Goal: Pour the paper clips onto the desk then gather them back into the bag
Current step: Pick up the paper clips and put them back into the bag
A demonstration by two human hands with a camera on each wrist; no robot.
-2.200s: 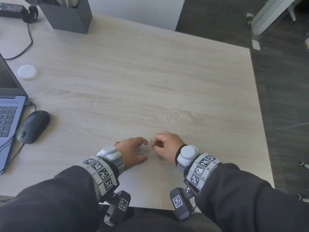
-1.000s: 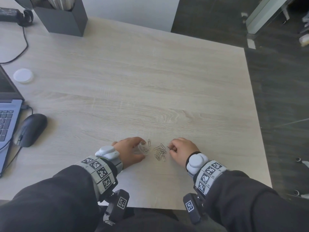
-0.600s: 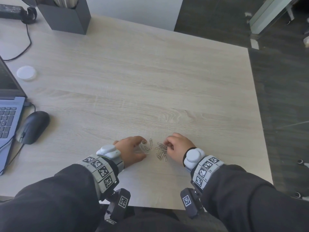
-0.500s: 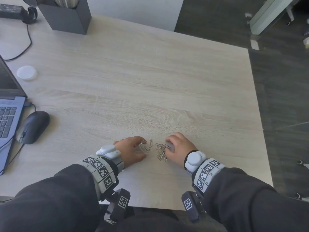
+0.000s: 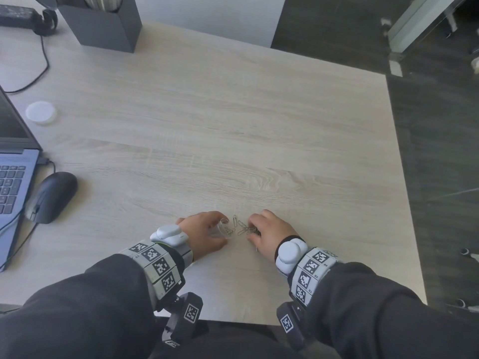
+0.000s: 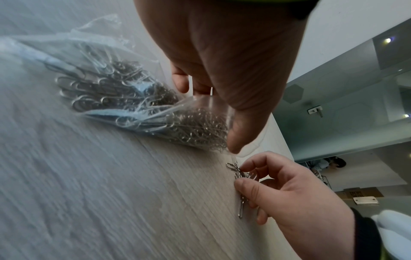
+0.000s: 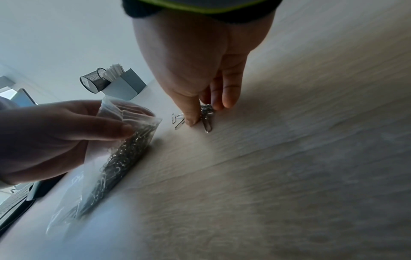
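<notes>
Just then my right hand (image 5: 269, 233) had closed back in from the spread of 0.5 s before, pinching a clump of paper clips (image 7: 206, 114) off the desk (image 5: 233, 125). My left hand (image 5: 199, 234) gripped the bag (image 6: 133, 98) mouth open, beside them. Few clips lay loose; gathering looked nearly done. Near edge close, open room ahead.

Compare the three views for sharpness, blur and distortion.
Head view: sharp, wide-angle, the desk edges bowed. Left wrist view: bag and near desk smeared, right hand clearer. Right wrist view: desk grain blurred, clips under the hand fairly crisp.
</notes>
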